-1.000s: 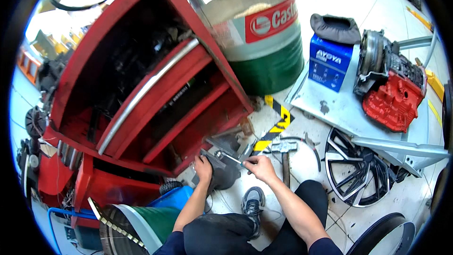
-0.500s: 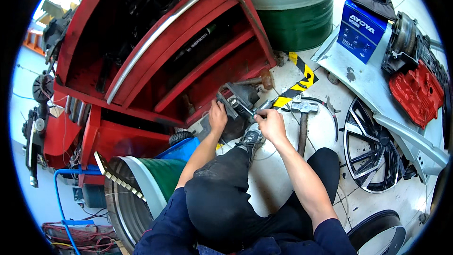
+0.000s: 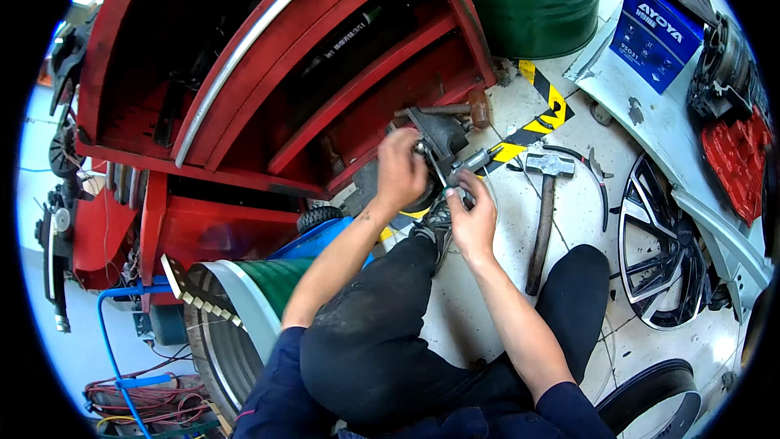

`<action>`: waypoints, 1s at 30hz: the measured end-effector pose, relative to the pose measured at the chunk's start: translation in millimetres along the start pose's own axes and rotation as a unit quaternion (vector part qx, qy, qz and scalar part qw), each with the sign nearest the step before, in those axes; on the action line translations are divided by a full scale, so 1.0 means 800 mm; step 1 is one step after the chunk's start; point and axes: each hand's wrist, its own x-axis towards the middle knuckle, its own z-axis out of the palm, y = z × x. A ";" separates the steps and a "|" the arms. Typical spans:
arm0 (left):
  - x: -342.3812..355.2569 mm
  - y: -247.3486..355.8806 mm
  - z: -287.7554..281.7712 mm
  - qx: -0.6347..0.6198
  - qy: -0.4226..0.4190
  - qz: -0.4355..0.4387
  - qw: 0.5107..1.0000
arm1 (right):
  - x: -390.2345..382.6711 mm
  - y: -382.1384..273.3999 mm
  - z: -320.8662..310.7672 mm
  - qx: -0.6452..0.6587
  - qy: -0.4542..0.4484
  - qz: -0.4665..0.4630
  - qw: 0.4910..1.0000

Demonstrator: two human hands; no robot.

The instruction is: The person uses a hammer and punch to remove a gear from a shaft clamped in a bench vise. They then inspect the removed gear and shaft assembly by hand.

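Observation:
My left hand (image 3: 398, 167) is closed at a small metal piece (image 3: 421, 148) in a dark metal vise (image 3: 440, 134); its fingertips are partly hidden. My right hand (image 3: 474, 215) grips a slim tool (image 3: 441, 175), like a screwdriver, whose shiny shaft points at that piece. A silver vise handle (image 3: 479, 158) extends beside my right hand. A sledgehammer (image 3: 549, 165) lies on the floor to the right, beside pliers (image 3: 600, 171). A brown mallet (image 3: 479, 110) lies behind the vise.
A red tool cabinet (image 3: 114, 89) fills the upper left; a green drum (image 3: 528, 12) stands behind. A cart (image 3: 601, 73) carries a blue box (image 3: 654, 36) and engine parts (image 3: 731, 158). A wheel (image 3: 658, 252) is right, a tipped green barrel (image 3: 272, 284) lower left.
My left hand has moved from the vise's side up onto the piece by the tool's tip. My right hand has turned slightly, still on the tool. The view has shifted.

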 end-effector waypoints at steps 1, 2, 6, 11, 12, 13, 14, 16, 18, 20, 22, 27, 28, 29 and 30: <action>0.013 0.011 -0.013 -0.058 -0.116 0.078 0.988 | -0.004 -0.001 0.007 0.035 0.029 -0.001 0.999; 0.020 0.023 -0.021 -0.119 -0.229 0.152 0.954 | -0.009 0.002 0.011 0.066 0.057 -0.001 0.996; 0.028 0.053 -0.038 -0.216 -0.340 0.238 0.884 | -0.008 0.005 0.012 0.183 0.069 -0.023 0.980; 0.032 0.037 -0.035 -0.192 -0.434 0.211 0.855 | -0.004 -0.002 0.018 0.330 0.086 0.022 0.940; 0.031 0.035 -0.029 -0.187 -0.455 0.214 0.844 | -0.003 -0.003 0.020 0.360 0.091 0.036 0.928; 0.033 0.039 -0.025 -0.199 -0.432 0.198 0.857 | -0.003 -0.003 0.025 0.377 0.109 0.057 0.918; 0.033 0.036 -0.019 -0.177 -0.447 0.211 0.851 | 0.002 0.002 0.023 0.368 0.100 0.064 0.922; 0.031 0.030 -0.004 -0.134 -0.474 0.233 0.838 | 0.014 0.017 0.012 0.349 0.081 0.080 0.930; 0.025 0.020 -0.007 -0.174 -0.401 0.290 0.851 | 0.038 0.070 -0.034 0.053 0.047 0.070 0.995; 0.031 0.006 -0.015 -0.182 -0.342 0.378 0.841 | 0.058 0.101 -0.098 -0.274 0.060 0.022 0.960; 0.026 0.009 -0.010 -0.197 -0.297 0.388 0.850 | 0.067 0.129 -0.138 -0.450 0.053 0.097 0.886; 0.009 0.017 0.019 -0.223 -0.286 0.373 0.854 | 0.122 0.160 -0.132 -0.518 -0.035 0.149 0.841; 0.010 0.017 0.016 -0.217 -0.306 0.363 0.853 | 0.129 0.166 -0.128 -0.518 -0.032 0.148 0.842; 0.013 0.016 0.020 -0.216 -0.301 0.388 0.844 | 0.138 0.173 -0.132 -0.518 -0.023 0.145 0.843; 0.012 0.016 0.020 -0.226 -0.308 0.386 0.840 | 0.148 0.181 -0.136 -0.519 -0.014 0.142 0.843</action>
